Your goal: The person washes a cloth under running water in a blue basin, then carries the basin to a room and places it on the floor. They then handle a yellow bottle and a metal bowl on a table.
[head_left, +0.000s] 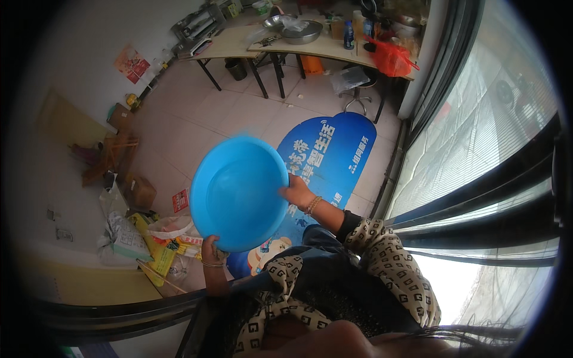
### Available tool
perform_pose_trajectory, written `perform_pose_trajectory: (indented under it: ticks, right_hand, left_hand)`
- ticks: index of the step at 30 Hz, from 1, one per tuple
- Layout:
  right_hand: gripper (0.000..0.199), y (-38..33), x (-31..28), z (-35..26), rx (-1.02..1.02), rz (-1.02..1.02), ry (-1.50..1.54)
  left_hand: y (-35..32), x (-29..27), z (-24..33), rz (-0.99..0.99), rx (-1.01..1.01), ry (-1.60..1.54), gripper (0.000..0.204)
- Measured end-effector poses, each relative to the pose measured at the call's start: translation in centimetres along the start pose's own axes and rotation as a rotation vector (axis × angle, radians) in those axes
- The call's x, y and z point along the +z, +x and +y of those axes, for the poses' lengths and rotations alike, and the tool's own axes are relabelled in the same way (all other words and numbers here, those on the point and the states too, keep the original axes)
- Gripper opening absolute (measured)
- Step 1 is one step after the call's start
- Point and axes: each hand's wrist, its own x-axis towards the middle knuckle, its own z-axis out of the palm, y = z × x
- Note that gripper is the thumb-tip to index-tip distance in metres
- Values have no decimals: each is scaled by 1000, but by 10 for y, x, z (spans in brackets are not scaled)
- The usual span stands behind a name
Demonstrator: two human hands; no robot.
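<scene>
A round, light-blue plastic basin (pixel 239 194) is held up in front of me, tilted so its inside faces me. Nothing shows inside it. My right hand (pixel 297 192) grips its right rim, a beaded bracelet on the wrist. At the near left rim, my left hand (pixel 213 249) holds the basin too, a bangle on that wrist; its fingers are partly hidden. Beneath the basin lies a blue floor mat (pixel 349 137) with white lettering.
Tables (pixel 239 43) at the back carry a metal bowl (pixel 301 33), a blue bottle (pixel 349 36) and a red plastic bag (pixel 391 58). A stool (pixel 356 94) stands below. Cardboard boxes (pixel 141 192) and bags (pixel 122 238) line the left wall. A glass door (pixel 471 137) is at right.
</scene>
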Motion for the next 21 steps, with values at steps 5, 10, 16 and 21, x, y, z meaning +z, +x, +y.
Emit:
perform_pose_trajectory:
  ticks: [5,10,16,21]
  right_hand:
    - [36,131,50,-1,13,-63,-2]
    - [42,283,88,-26,-94,-204,-85]
    - [42,457,146,-59,100,-350,-24]
    - [43,599,203,-59,177,-410,20]
  left_hand:
    - [97,-46,47,-43,213,237,18]
    - [187,-26,109,65,115,-146,40]
    - [297,-23,198,262,144,-246,45]
    - [413,-68,254,218,223,-302,42]
